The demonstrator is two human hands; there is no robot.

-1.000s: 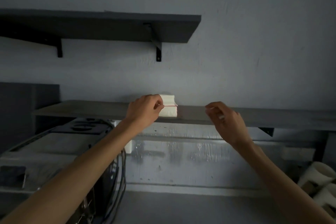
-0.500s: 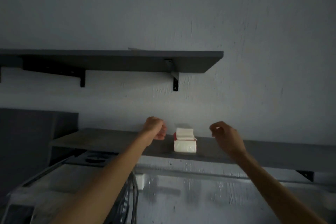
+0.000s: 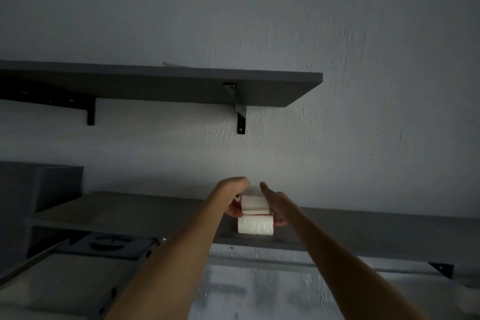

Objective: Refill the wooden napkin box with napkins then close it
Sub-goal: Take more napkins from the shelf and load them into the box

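Observation:
A white pack of napkins point(image 3: 255, 225) with a red band stands on the lower grey shelf point(image 3: 145, 212). A smaller upper part of the stack point(image 3: 253, 202) sits above the red band, between both my hands. My left hand point(image 3: 233, 196) grips the stack's left side, fingers curled over its top. My right hand point(image 3: 274, 202) holds its right side, thumb underneath near the band. The wooden napkin box is not in view.
A second dark shelf point(image 3: 161, 86) on black brackets hangs higher on the grey wall. Below the lower shelf at left stands a pale machine point(image 3: 78, 275) with a dark top plate and cables. The scene is dim.
Both hands have closed in from either side onto the napkin stack, which they were apart from half a second ago. The camera has tilted upward.

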